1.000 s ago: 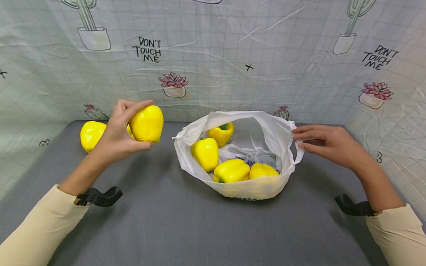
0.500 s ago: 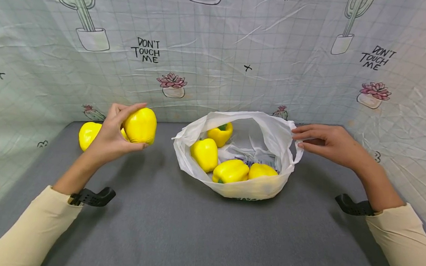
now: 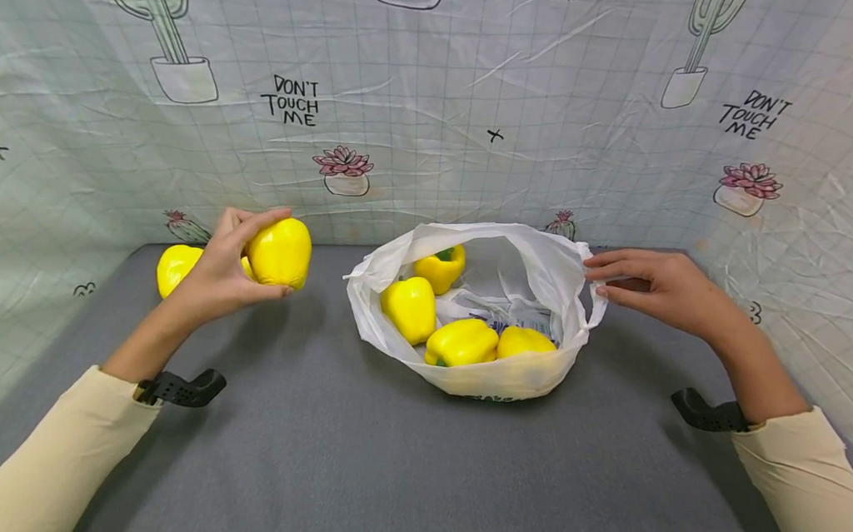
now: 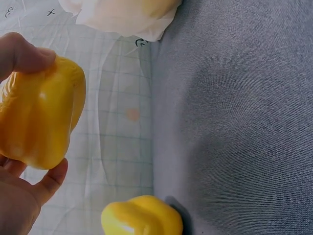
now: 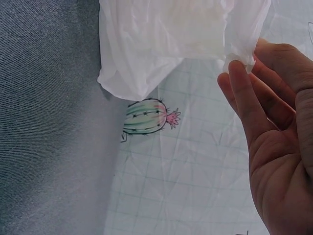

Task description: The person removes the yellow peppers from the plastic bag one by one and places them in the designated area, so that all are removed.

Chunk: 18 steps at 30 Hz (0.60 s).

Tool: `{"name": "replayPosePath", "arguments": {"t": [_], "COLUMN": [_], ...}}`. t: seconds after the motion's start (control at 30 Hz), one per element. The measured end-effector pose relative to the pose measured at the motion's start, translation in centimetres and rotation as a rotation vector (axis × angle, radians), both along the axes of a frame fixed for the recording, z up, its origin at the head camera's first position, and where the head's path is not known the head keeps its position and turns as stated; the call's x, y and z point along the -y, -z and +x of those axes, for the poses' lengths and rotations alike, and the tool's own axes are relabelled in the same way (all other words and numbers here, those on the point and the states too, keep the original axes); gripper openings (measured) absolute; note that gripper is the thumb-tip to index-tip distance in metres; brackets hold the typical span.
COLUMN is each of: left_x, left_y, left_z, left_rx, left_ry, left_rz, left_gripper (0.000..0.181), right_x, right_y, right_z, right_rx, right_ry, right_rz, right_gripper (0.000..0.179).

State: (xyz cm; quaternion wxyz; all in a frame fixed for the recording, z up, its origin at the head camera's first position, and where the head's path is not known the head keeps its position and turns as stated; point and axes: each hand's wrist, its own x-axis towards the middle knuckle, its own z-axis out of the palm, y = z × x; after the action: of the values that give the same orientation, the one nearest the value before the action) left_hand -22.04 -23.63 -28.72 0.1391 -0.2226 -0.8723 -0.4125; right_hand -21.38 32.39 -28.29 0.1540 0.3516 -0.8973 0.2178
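In the head view my left hand [image 3: 218, 275] grips a yellow bell pepper [image 3: 282, 253] between thumb and fingers, held above the table left of the bag. The left wrist view shows this bell pepper [image 4: 46, 110] close up, smooth and lobed. Another yellow bell pepper [image 3: 176, 270] lies behind that hand, partly hidden by it. A white plastic bag [image 3: 507, 383] stands with its mouth wide, several yellow bell peppers [image 3: 461, 341] inside. At the bag's right side, my right hand [image 3: 661, 291] pinches the handle [image 3: 598, 304]; the right wrist view shows the fingertips on the thin plastic [image 5: 146, 39].
A grey cloth-covered table [image 3: 410, 473] lies under everything. Close behind the bag hangs a pale curtain [image 3: 435, 158] printed with cacti, which also runs along both sides.
My left hand has drawn slightly left and down with the bell pepper, away from the bag. The right hand and the bag stay almost still.
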Motion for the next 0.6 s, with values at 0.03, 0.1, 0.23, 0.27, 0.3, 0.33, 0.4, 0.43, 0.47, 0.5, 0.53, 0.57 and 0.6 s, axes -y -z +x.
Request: {"name": "replayPosePath", "arguments": {"t": [0.03,0.1,0.23,0.27,0.3,0.33,0.4,0.43,0.47,0.5,0.53,0.57,0.6], "left_x": [0.0,0.0,0.1,0.2,0.2,0.3,0.3,0.3,0.2,0.1,0.1,0.0,-0.1], "left_y": [0.1,0.2,0.7,0.8,0.9,0.9,1.0,1.0,1.0,1.0,1.0,1.0,0.9], "left_z": [-0.1,-0.2,-0.6,-0.7,-0.8,-0.9,-1.0,-1.0,-1.1,-1.1,-1.2,-1.2,-1.3], "left_rx": [0.006,0.028,0.089,0.103,0.112,0.121,0.13,0.134,0.138,0.143,0.15,0.152,0.158], "left_ry": [0.001,0.005,0.003,0.002,0.003,0.002,0.004,0.006,0.009,0.01,0.008,0.009,0.005], "left_rz": [-0.003,-0.015,-0.071,-0.086,-0.101,-0.112,-0.128,-0.129,-0.13,-0.131,-0.127,-0.126,-0.123], "left_gripper": [0.097,0.095,0.093,0.093,0.093,0.093,0.093,0.094,0.094,0.094,0.094,0.094,0.094], "right_x": [0.0,0.0,0.1,0.1,0.1,0.2,0.3,0.4,0.4,0.5,0.6,0.6,0.7], "right_y": [0.0,0.1,0.2,0.3,0.3,0.3,0.5,0.6,0.8,1.0,1.2,1.4,1.6], "right_z": [0.0,-0.1,-0.1,-0.1,-0.1,-0.1,-0.1,-0.1,-0.1,-0.1,-0.2,-0.2,-0.2], "right_rx": [-0.003,-0.011,-0.006,-0.003,0.002,0.009,0.024,0.039,0.052,0.069,0.086,0.103,0.121], "right_ry": [-0.003,-0.006,-0.001,0.0,0.001,0.001,0.002,0.006,0.009,0.012,0.014,0.015,0.016], "right_rz": [0.001,0.007,0.01,0.008,0.005,0.0,-0.011,-0.02,-0.026,-0.034,-0.043,-0.051,-0.062], "right_gripper": [0.033,0.033,0.033,0.033,0.032,0.032,0.033,0.033,0.033,0.033,0.033,0.034,0.034]}}
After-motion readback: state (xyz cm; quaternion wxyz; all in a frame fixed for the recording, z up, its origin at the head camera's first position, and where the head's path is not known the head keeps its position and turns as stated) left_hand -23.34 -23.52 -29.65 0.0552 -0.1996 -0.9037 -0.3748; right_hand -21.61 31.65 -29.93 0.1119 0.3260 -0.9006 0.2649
